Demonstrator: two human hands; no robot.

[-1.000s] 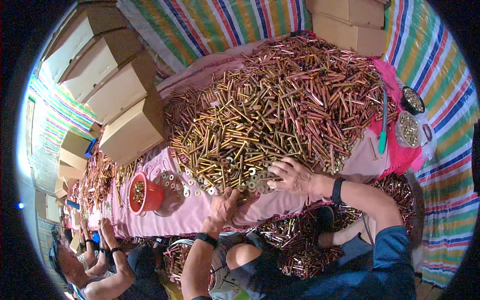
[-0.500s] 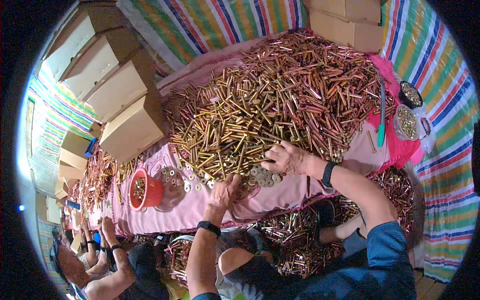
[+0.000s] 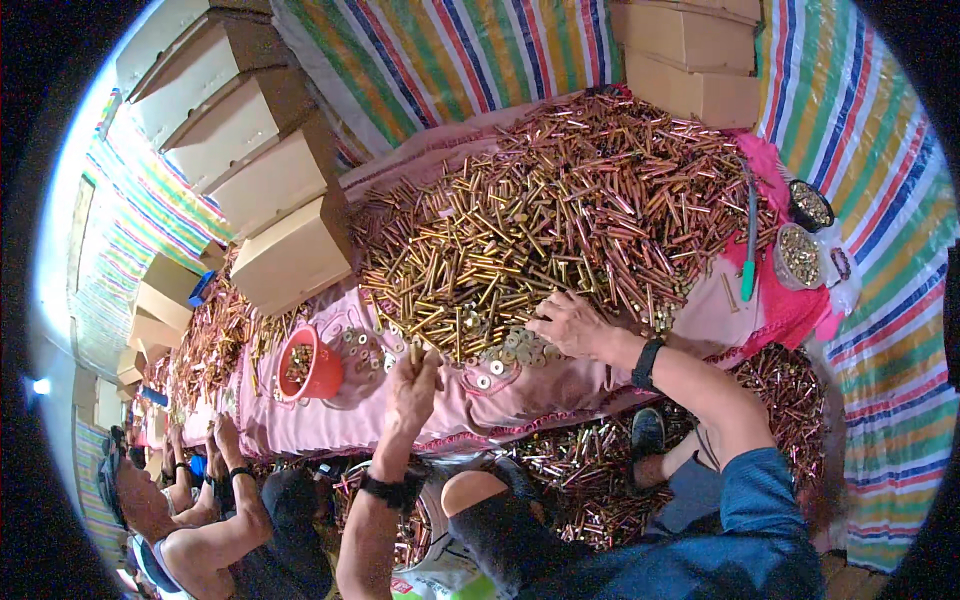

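My left hand (image 3: pixel 412 388) is closed round a brass-coloured bolt (image 3: pixel 416 351), whose end sticks up above the fingers, at the table's near edge. My right hand (image 3: pixel 575 325) reaches over the near edge of a big heap of long brass and copper-coloured bolts (image 3: pixel 490 255). Its fingers are bent and somewhat apart, with the fingertips at the bolts and nothing visible in them. Just beside it lies a cluster of round metal washers (image 3: pixel 522 348). More loose washers (image 3: pixel 362 348) are scattered left of my left hand, near a red plastic bucket (image 3: pixel 327 375) holding small metal parts.
Cardboard boxes (image 3: pixel 290 255) are stacked at left, with others (image 3: pixel 690 95) at the back. A green-handled tool (image 3: pixel 748 280) and tubs of small parts (image 3: pixel 800 257) lie at right. More bolts (image 3: pixel 560 480) fill the space below the table. Co-workers (image 3: pixel 210 535) sit at left.
My left hand has moved left and away from the heap, lifting a bolt. My right hand stays by the washers and has shifted slightly. The whole view has tilted a little.
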